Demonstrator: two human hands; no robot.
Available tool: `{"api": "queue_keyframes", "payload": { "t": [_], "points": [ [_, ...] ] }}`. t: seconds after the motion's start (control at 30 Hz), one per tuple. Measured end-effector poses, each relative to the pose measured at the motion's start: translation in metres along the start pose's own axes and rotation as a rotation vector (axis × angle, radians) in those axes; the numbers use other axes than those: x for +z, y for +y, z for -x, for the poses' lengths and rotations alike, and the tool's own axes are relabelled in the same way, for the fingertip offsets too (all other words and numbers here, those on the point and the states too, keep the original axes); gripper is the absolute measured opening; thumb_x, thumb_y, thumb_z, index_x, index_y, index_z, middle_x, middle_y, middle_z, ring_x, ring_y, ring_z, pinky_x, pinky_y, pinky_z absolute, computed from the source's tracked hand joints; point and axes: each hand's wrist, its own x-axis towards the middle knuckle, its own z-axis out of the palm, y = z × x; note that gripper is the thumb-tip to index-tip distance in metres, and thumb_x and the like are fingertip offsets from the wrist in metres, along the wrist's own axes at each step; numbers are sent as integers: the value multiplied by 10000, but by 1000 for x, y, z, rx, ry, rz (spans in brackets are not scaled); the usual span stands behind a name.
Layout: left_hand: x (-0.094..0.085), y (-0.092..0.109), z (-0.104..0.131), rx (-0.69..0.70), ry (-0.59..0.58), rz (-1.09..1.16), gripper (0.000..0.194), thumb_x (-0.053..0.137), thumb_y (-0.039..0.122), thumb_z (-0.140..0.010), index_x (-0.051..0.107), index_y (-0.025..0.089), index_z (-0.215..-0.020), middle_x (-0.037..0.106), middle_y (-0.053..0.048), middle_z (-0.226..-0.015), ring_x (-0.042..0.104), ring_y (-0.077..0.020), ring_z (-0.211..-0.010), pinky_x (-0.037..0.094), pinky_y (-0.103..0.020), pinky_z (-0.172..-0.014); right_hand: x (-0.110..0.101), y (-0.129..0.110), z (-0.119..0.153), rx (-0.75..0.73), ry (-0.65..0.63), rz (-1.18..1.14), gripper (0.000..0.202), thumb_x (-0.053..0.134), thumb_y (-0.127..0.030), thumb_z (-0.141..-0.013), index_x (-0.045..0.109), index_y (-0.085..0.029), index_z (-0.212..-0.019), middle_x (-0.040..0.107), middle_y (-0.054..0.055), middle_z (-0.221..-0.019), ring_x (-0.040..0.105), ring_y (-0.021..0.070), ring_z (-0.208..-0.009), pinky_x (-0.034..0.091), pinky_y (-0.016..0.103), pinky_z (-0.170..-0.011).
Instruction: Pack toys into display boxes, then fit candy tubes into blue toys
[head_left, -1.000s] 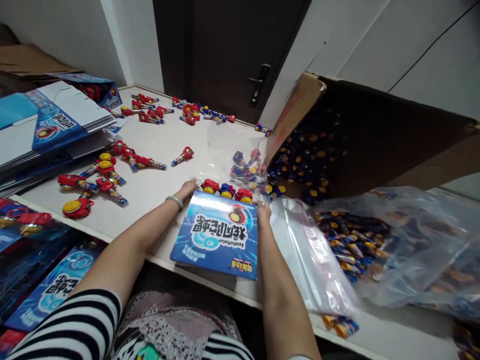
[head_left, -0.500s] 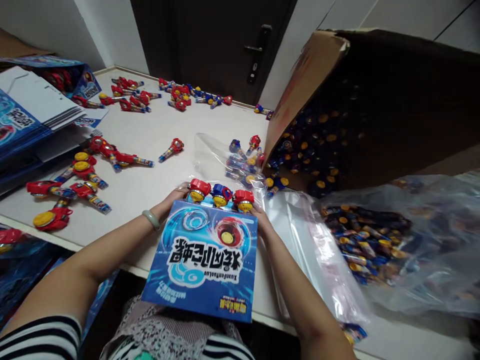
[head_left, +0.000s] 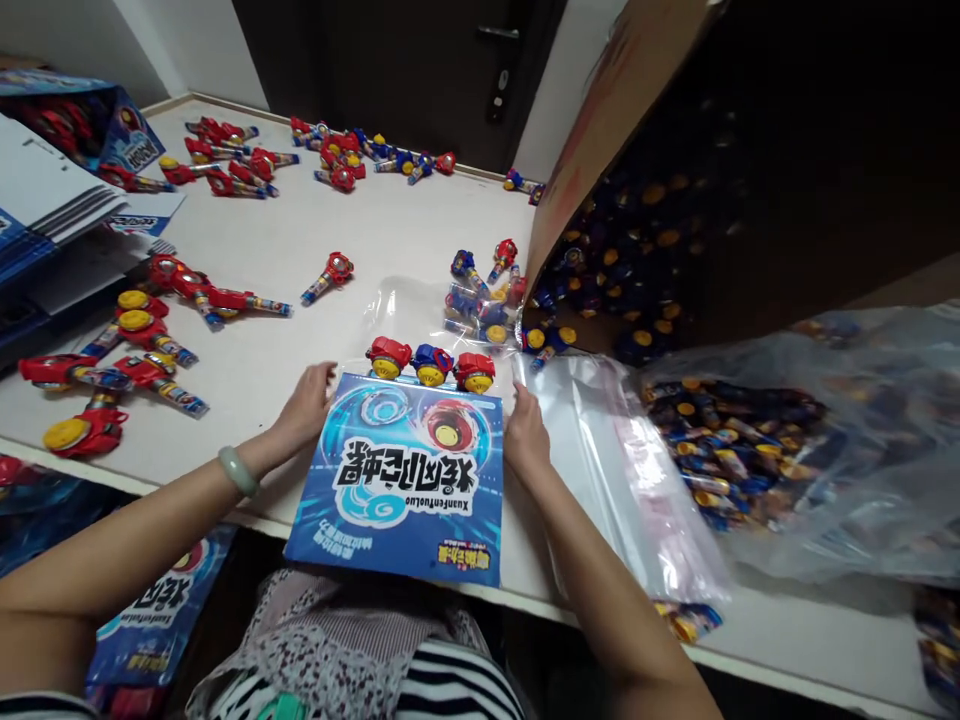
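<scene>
A blue printed box or card [head_left: 405, 480] lies at the table's front edge, its lettering upside down. Along its far edge sit three spinning-top toys: a red one [head_left: 388, 357], a blue one [head_left: 433, 365] and another red one [head_left: 475, 372], with yellow faces. A clear plastic bag [head_left: 390, 305] spreads behind and around them. My left hand [head_left: 306, 405] is left of the box, its fingers closed on what looks like the bag's thin edge. My right hand [head_left: 527, 430] is closed beside the box's right edge, also at the clear film.
Red toys [head_left: 142, 330] lie scattered on the white table [head_left: 405, 225], left and back. Flat blue cartons [head_left: 52, 200] are stacked at left. A large cardboard box [head_left: 592, 130] of toys stands right, beside clear bags [head_left: 615, 470] and a filled bag [head_left: 727, 440].
My left hand has moved left, away from the toys and the blue box. My right hand has shifted slightly off the toys' right end. The view has shifted a little.
</scene>
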Motion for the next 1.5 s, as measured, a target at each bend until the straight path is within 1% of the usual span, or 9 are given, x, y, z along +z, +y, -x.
{"api": "queue_keyframes", "payload": {
  "t": [0.1,0.2,0.27,0.47,0.67,0.8,1.0,1.2,1.5],
  "points": [
    [-3,10,-36,238,-24,-239,265,598,319,-755,657,184,-976,656,-132,-1012,585,-310,-1037,467,-445,-954,-5,-14,-28,-113,-6,53,334,550,-166,-843,678,-219,-1147,668,134,-1195,575,293,-1161,446,364,-906],
    [3,24,-72,87,-145,-169,115,579,295,-745,610,191,-707,616,-56,-687,578,-227,-714,465,-331,-712,-4,-20,-61,8,-67,-94,162,541,-233,-873,700,-215,-899,704,73,-836,640,244,-880,446,320,-771],
    [8,34,-85,-29,-97,-47,134,552,289,-763,574,186,-679,566,-22,-593,539,-182,-603,422,-283,-614,0,-21,-73,107,-19,-205,198,477,-275,-904,661,-199,-898,682,48,-760,634,211,-755,450,302,-715],
    [9,51,-57,141,100,170,216,520,379,-870,563,190,-775,550,-3,-666,500,-142,-611,405,-260,-601,17,-23,-43,16,311,-619,254,488,-444,-919,569,-204,-941,651,29,-836,607,175,-757,465,278,-707],
    [1,53,-48,188,94,111,187,509,328,-876,533,192,-750,558,-10,-658,506,-144,-606,421,-262,-605,26,-28,-47,16,349,-655,295,497,-508,-908,531,-228,-820,548,-24,-679,538,155,-638,441,272,-642],
    [-6,47,-46,395,103,20,201,485,340,-905,534,204,-766,584,-42,-703,542,-168,-647,449,-290,-629,23,-33,-40,-81,420,-710,319,410,-502,-960,535,-237,-835,577,0,-727,577,166,-679,480,295,-686],
    [-16,28,-11,693,241,-209,145,437,293,-949,525,223,-857,616,-71,-752,578,-209,-687,479,-341,-654,7,-20,10,-402,506,-506,179,469,-323,-954,575,-248,-830,638,43,-785,617,206,-768,494,363,-733],
    [-22,15,46,852,206,-228,130,451,160,-911,509,255,-978,637,-65,-812,612,-221,-718,517,-349,-636,-3,3,58,-661,429,-328,185,536,-146,-848,612,-286,-941,680,59,-815,654,232,-754,514,385,-650],
    [-32,8,126,836,100,-112,292,480,63,-878,542,244,-1099,647,-84,-899,643,-214,-819,562,-329,-673,-1,2,161,-661,479,-361,382,529,-48,-843,606,-296,-1123,666,43,-849,653,214,-745,546,383,-615]
  ]
}}
